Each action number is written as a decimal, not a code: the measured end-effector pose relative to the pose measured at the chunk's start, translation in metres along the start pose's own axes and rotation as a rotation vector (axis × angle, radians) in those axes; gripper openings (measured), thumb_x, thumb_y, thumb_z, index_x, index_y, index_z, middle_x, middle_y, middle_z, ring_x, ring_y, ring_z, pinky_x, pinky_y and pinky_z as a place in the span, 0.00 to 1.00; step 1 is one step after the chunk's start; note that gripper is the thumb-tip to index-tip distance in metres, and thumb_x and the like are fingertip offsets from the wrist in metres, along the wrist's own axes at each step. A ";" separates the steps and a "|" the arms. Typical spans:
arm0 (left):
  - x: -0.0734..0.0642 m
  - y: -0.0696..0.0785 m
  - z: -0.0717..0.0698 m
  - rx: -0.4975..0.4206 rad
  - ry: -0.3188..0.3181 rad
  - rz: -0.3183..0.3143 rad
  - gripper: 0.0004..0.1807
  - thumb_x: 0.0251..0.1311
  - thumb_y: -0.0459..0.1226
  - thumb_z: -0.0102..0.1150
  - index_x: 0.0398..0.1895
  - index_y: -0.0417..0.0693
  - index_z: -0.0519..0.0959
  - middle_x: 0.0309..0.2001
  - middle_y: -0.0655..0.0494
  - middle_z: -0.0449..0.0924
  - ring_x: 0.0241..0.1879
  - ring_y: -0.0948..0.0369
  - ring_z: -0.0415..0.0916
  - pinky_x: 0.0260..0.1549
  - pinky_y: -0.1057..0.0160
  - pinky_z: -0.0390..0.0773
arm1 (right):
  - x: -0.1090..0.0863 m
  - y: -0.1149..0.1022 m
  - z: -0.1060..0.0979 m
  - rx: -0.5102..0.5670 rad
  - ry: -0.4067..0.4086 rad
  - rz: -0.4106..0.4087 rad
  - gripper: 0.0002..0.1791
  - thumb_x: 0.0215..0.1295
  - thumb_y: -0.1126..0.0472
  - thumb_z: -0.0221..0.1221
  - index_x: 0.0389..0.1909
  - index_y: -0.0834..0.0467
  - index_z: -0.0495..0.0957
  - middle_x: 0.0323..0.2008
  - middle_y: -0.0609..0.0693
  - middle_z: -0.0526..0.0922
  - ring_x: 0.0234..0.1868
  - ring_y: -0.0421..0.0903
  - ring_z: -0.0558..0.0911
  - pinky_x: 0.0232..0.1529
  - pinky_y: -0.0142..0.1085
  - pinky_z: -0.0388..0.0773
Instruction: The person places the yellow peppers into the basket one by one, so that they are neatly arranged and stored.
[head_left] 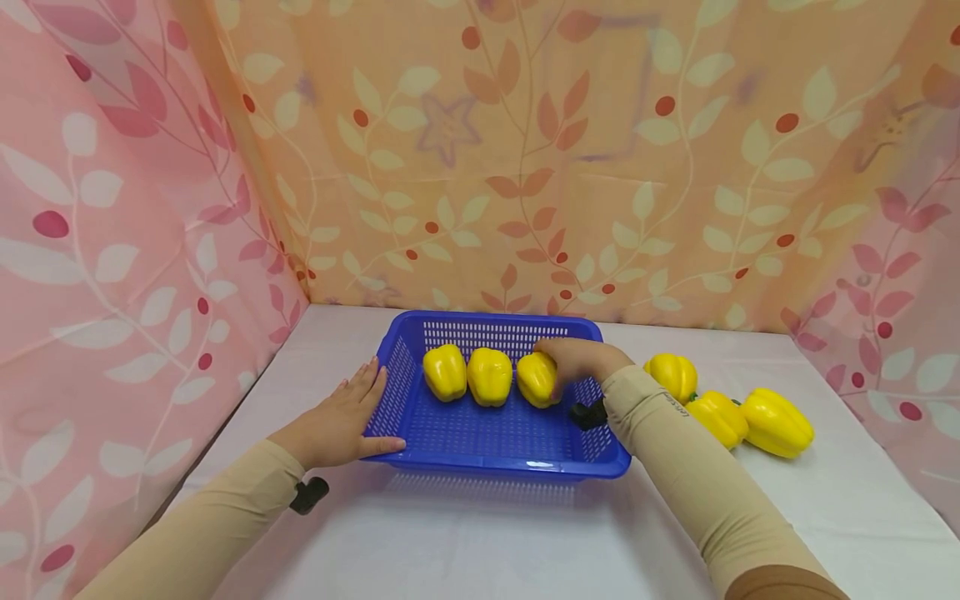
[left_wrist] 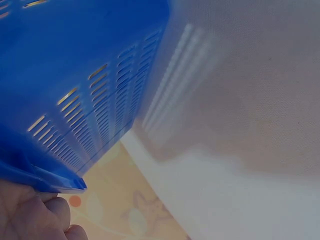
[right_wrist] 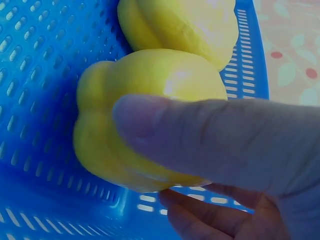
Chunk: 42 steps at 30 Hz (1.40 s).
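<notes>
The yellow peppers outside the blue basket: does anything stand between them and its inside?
Yes: the raised right rim of the basket and, in the head view, the right sleeve, which slants across between basket and peppers.

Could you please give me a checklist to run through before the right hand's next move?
1. Basket steadied: ok; the left hand rests on the left end of the blue basket.
2. Grip: ok; the right hand has thumb and fingers around the held pepper.
3. Held pepper within the basket walls: ok.
4. Held pepper's weight fully on the basket floor: cannot tell.
5. Held pepper clear of the middle pepper: cannot tell; they look very close.
6. All peppers in the basket: not ok; three loose peppers lie on the table to its right.
</notes>
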<state>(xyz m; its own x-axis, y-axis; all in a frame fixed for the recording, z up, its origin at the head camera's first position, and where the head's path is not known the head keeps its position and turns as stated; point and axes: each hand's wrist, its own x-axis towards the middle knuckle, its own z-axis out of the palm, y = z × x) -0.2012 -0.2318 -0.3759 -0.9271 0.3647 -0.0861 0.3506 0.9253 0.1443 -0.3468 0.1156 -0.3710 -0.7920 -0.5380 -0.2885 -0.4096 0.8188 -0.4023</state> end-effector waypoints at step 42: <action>0.000 0.000 0.002 -0.005 0.015 -0.002 0.59 0.49 0.68 0.49 0.70 0.36 0.40 0.71 0.40 0.31 0.70 0.45 0.32 0.64 0.43 0.43 | 0.000 -0.001 0.000 -0.080 0.049 -0.040 0.40 0.38 0.56 0.74 0.56 0.60 0.69 0.45 0.51 0.77 0.48 0.51 0.73 0.57 0.47 0.67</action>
<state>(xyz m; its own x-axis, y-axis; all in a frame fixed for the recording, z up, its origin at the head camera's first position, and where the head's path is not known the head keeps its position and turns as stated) -0.2008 -0.2321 -0.3776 -0.9296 0.3614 -0.0718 0.3483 0.9255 0.1490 -0.3461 0.1148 -0.3704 -0.7947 -0.5617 -0.2301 -0.4745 0.8113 -0.3416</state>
